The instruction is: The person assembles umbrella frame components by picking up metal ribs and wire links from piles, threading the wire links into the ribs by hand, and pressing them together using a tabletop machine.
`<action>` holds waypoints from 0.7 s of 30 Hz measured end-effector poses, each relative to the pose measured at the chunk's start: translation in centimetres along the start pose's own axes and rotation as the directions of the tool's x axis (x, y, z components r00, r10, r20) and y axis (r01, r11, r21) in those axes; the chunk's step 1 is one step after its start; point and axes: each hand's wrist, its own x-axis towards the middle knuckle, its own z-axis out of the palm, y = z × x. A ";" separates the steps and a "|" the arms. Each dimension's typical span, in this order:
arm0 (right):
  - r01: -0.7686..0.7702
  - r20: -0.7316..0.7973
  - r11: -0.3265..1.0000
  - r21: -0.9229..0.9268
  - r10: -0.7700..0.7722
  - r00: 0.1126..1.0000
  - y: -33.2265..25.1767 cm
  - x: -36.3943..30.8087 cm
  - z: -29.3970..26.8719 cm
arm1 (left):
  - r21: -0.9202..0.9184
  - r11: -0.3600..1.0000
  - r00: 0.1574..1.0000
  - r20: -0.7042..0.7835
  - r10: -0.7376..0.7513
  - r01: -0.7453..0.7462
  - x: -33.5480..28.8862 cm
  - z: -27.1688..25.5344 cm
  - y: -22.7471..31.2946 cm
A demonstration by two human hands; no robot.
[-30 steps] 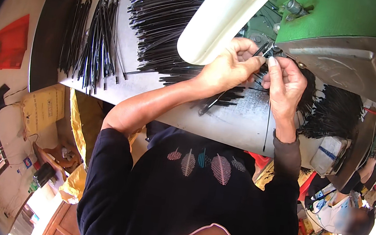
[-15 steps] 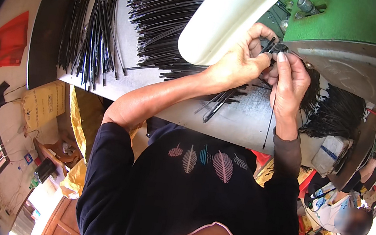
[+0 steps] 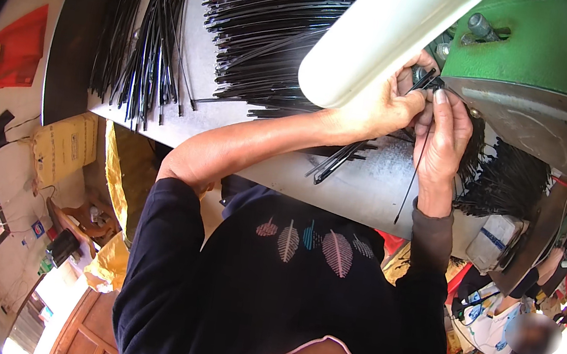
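My left hand (image 3: 380,111) is closed around several thin black strips, whose upper ends (image 3: 424,79) stick out above its thumb. The lower ends (image 3: 344,160) of a small bunch show below my left wrist, over the table edge; whether it is the same bunch is hard to tell. Close beside it, my right hand (image 3: 445,138) pinches a small dark piece between thumb and fingers, and one thin black strip (image 3: 409,187) hangs down from this hand. Both hands meet just left of the green machine (image 3: 534,45). What lies between the fingertips is partly hidden.
A long white cover (image 3: 378,42) slants over my left hand. Many black strips (image 3: 266,44) are piled on the metal table (image 3: 284,170), with smaller bunches (image 3: 153,50) at left. More dark strips (image 3: 508,179) and a pale box (image 3: 496,239) lie at right. Another person (image 3: 505,324) is far right.
The table, machine and hands all sit slightly farther right and lower in view. Both hands keep their grip near the machine, and the hanging strip tilts a little more.
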 end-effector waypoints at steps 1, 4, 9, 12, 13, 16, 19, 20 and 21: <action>0.009 0.012 1.000 -0.007 -0.009 1.000 0.0 0.1 0.0 | 0.039 0.999 1.000 -0.017 0.020 -0.019 0.1 0.0 -0.1; 0.007 0.025 1.000 -0.007 -0.007 1.000 -0.1 0.1 0.1 | 0.067 0.997 0.999 -0.040 0.034 -0.031 0.1 0.1 -0.5; 0.013 0.014 1.000 0.004 -0.013 1.000 -0.3 0.0 0.1 | 0.062 0.998 1.000 0.004 0.026 -0.026 0.0 0.0 0.0; 0.011 0.012 1.000 0.025 -0.011 1.000 -0.2 0.1 -0.1 | 0.029 0.998 0.997 0.049 -0.060 0.059 0.4 0.0 -0.3; 0.012 0.010 1.000 0.025 -0.012 1.000 -0.2 0.2 0.0 | 0.029 0.998 0.997 0.052 -0.060 0.059 0.4 0.0 -0.1; 0.027 0.025 0.995 -0.094 -0.025 0.999 -0.7 0.5 -0.1 | 0.039 0.997 0.997 0.035 -0.064 0.063 0.4 -0.3 0.7; -0.267 0.123 0.960 0.079 0.257 0.959 -2.3 1.1 0.0 | -0.030 0.989 0.988 0.036 -0.147 0.148 0.6 -0.8 1.1; -0.267 0.123 0.961 0.080 0.256 0.959 -2.3 0.9 -0.1 | -0.029 0.989 0.989 0.036 -0.146 0.148 0.7 -1.0 0.6; -0.234 0.093 0.969 -0.079 0.241 0.966 -2.2 0.5 -0.1 | -0.027 0.989 0.987 0.067 -0.144 0.146 0.8 -1.3 -0.4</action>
